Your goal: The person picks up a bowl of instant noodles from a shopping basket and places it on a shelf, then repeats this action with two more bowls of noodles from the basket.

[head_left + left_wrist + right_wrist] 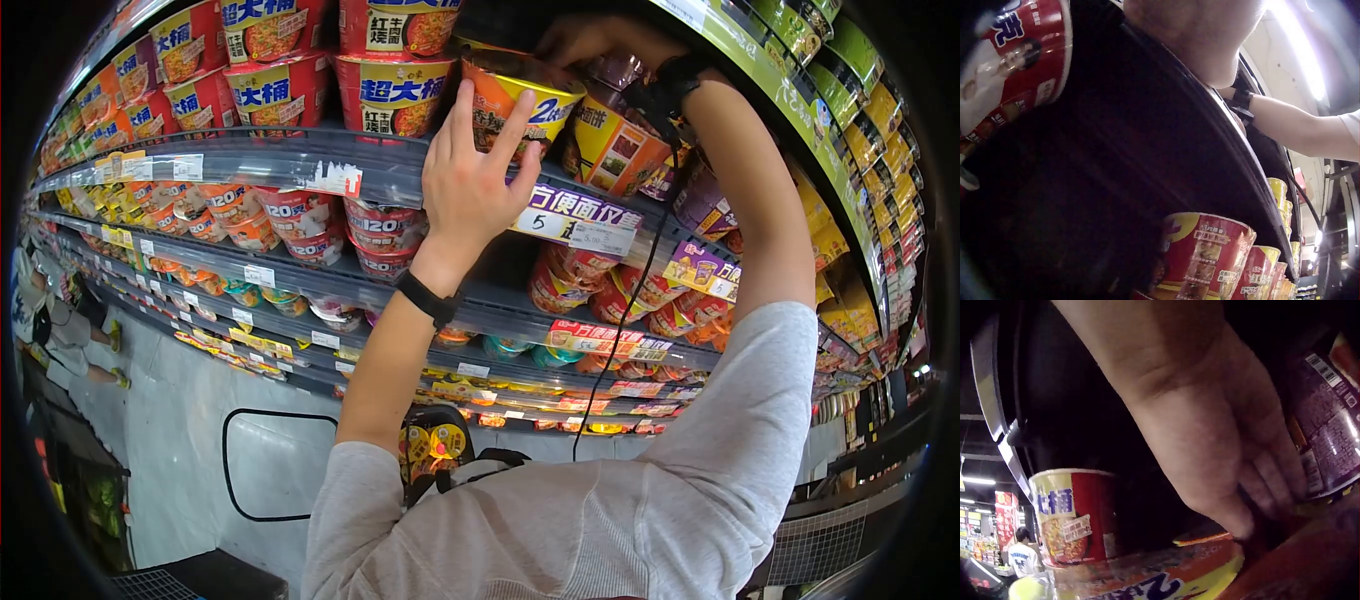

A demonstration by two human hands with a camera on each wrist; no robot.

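One splayed left hand [472,185] touches a noodle tub [551,108]; whether the right hand [1210,447] grips, I cannot tell

Orange tub [545,100] reads "2", red tubs [395,95] "超大桶" (tag [572,219]: "5").

Orange-and-yellow tub [552,112] with a dark numeral, top centre; red tubs [268,100] with blue lettering, upper left; grey shirt [570,520], bottom centre.
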